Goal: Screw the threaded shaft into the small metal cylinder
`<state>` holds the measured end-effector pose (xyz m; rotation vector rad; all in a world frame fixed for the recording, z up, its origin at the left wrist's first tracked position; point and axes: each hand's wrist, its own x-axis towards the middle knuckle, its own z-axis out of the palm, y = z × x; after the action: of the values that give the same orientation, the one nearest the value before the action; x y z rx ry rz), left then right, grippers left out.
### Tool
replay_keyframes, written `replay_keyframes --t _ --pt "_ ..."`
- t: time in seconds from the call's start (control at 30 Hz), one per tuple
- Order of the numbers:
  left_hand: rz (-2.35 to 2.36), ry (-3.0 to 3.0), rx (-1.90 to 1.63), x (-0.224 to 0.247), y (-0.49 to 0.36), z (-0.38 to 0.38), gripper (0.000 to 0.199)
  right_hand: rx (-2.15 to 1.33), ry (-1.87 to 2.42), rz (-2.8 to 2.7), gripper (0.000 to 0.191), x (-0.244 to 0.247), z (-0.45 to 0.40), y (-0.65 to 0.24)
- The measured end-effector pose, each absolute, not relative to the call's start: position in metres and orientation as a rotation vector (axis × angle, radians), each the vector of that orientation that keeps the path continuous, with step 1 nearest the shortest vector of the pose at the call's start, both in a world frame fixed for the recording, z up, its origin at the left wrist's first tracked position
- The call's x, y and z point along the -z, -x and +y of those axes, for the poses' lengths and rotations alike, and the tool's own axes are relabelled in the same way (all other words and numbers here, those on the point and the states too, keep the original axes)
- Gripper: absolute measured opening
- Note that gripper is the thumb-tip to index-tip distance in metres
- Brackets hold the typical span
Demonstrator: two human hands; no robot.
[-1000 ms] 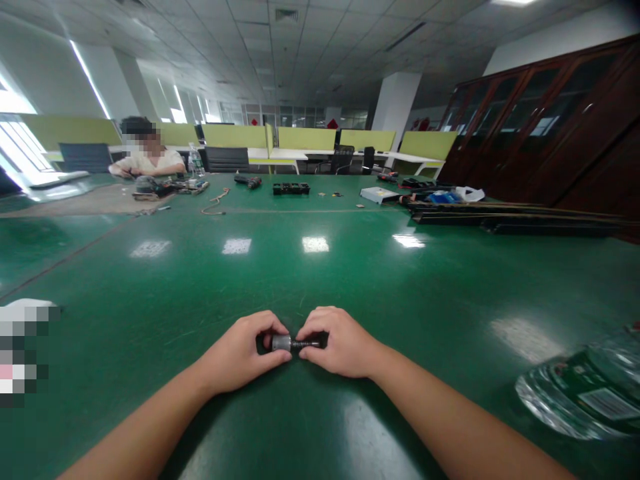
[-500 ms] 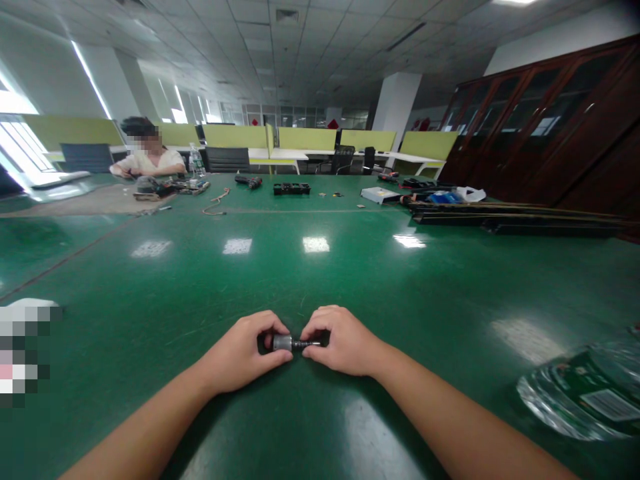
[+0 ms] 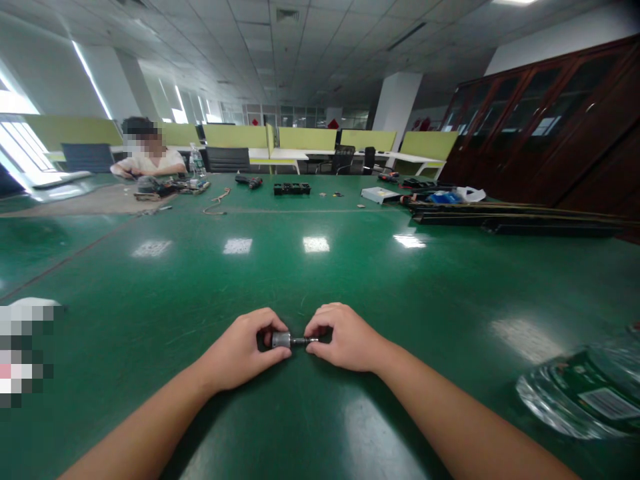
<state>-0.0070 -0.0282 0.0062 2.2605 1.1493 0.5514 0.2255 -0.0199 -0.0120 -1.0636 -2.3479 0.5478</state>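
A small silver metal cylinder (image 3: 281, 340) with a thin dark shaft (image 3: 299, 341) lies sideways just above the green table in front of me. My left hand (image 3: 245, 350) is closed around the cylinder, thumb in front and index finger behind. From the other side, my right hand (image 3: 347, 337) pinches the ringed far end of the shaft between thumb and index finger. A short gap separates the two hands, and the slim shaft shows in it. The curled fingers hide the rear of the cylinder, and I cannot make out its exact kind.
A large clear water bottle (image 3: 585, 393) lies at the right. Further back are a power drill (image 3: 249, 181), a black rack-like part (image 3: 292, 189), a white box (image 3: 380, 195) and long dark strips (image 3: 520, 217). Another person (image 3: 150, 157) sits at the far left.
My right hand has shifted slightly right and up, away from the left. More of the slim shaft now shows between them. My left hand stays nearly still.
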Motion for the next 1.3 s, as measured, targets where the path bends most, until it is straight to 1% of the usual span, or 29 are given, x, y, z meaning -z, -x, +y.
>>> replay_keyframes --t 0.17,0.53,0.8,1.17,1.23,1.3 --pt "1.150 -2.270 -0.593 -0.007 0.007 -0.027 0.015 -0.555 1.080 -2.340 0.008 0.011 -0.018 -0.228" --pt "1.182 -2.257 -0.593 -0.005 0.007 -0.026 0.015 -0.559 1.120 -2.321 0.009 0.011 -0.015 -0.232" --pt "1.253 -2.220 -0.610 -0.002 0.009 -0.025 0.017 -0.571 1.318 -2.192 0.009 0.012 -0.008 -0.243" --pt "1.210 -2.223 -0.611 -0.001 0.010 -0.025 0.017 -0.594 1.165 -2.245 0.008 0.012 -0.012 -0.234" --pt "1.173 -2.239 -0.607 -0.001 0.010 -0.026 0.017 -0.630 1.116 -2.238 0.010 0.012 -0.016 -0.227" --pt "1.131 -2.256 -0.603 -0.001 0.009 -0.027 0.017 -0.653 1.070 -2.233 0.018 0.013 -0.020 -0.220"
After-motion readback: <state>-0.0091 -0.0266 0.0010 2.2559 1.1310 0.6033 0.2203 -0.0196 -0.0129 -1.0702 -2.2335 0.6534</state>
